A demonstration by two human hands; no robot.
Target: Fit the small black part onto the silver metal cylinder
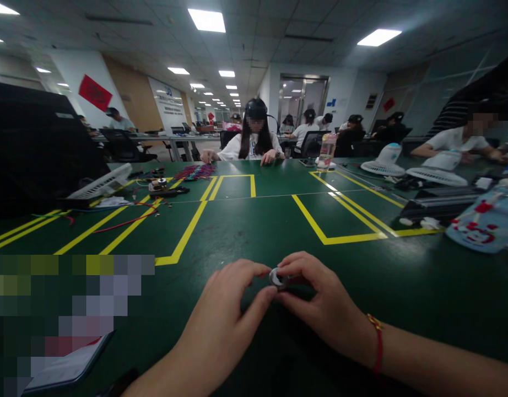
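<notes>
My left hand (225, 320) and my right hand (320, 306) meet low over the green table (254, 231) near its front edge. Between the thumb and fingertips of both hands sits a small silver ring-shaped metal part (276, 277). Both hands pinch it, the left from the left side and the right from above and behind. A red cord bracelet (378, 342) circles my right wrist. What the part is exactly I cannot make out.
Yellow tape lines (188, 229) mark boxes on the table. At the far left lie red wires (125, 220), small parts and a white fan grille (101, 184). White fans (386, 160) and a patterned bottle (483, 220) stand at right. A person (256, 140) sits opposite; others work behind.
</notes>
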